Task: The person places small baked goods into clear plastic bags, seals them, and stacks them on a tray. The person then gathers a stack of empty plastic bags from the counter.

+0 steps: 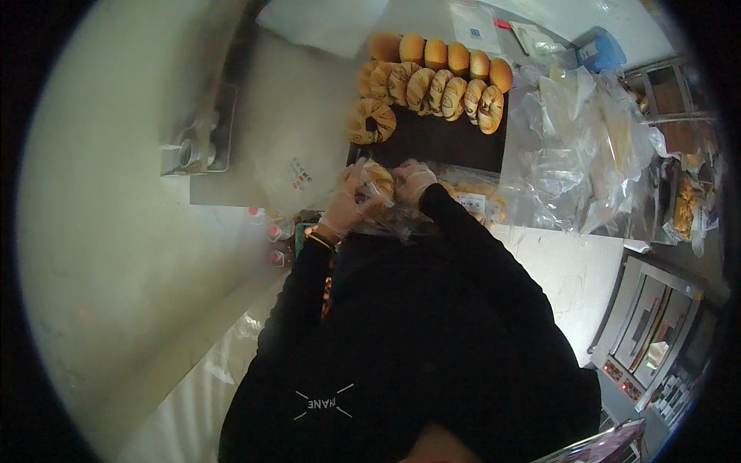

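Note:
Between my hands is a twisted ring bread (380,176) inside a clear plastic bag (396,223). My left hand (350,202), in a thin see-through glove, grips the bread through the film from its left side. My right hand (414,180), also gloved, has its fingers curled on the bag just right of the bread; the fingertips are partly hidden. Ahead lies a dark baking tray (440,142) with one ring bread (370,121) at its left edge. Behind that stand a row of ring breads (425,89) and a row of smooth golden buns (435,55).
Bagged bread with a printed label (472,202) lies by my right forearm. Loose clear plastic bags (579,150) cover the table's right side. A stack of printed bags (295,179) lies left. A blue container (601,51) stands far right; a deck oven (648,330) is lower right.

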`<action>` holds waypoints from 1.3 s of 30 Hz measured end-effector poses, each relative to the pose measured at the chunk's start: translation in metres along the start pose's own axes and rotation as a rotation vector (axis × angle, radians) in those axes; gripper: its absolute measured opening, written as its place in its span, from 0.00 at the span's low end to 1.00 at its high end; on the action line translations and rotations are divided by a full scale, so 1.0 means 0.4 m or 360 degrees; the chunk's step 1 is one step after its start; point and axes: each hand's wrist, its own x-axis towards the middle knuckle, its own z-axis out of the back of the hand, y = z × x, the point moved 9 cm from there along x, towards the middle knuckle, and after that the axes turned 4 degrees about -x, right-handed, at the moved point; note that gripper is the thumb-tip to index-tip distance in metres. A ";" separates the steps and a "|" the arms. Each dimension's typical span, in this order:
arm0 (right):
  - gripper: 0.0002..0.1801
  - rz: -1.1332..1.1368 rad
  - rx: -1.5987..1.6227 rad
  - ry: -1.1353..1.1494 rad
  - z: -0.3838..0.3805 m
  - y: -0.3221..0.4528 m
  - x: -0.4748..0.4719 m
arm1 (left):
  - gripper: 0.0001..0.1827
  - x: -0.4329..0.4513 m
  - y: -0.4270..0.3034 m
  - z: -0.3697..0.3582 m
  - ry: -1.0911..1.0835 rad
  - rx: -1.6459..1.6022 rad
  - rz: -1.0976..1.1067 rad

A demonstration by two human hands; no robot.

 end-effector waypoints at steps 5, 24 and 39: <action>0.36 -0.0309 -0.0154 -0.0099 -0.002 -0.024 -0.015 | 0.67 -0.056 -0.032 -0.031 -0.0028 0.0105 0.0080; 0.50 -0.0161 0.0264 0.0310 -0.138 -0.005 -0.008 | 0.55 -0.165 0.032 -0.010 -0.0091 0.0272 0.0196; 0.30 0.0006 -0.0028 0.0157 0.107 -0.172 -0.145 | 0.49 -0.091 -0.020 -0.112 0.0415 -0.0009 0.0518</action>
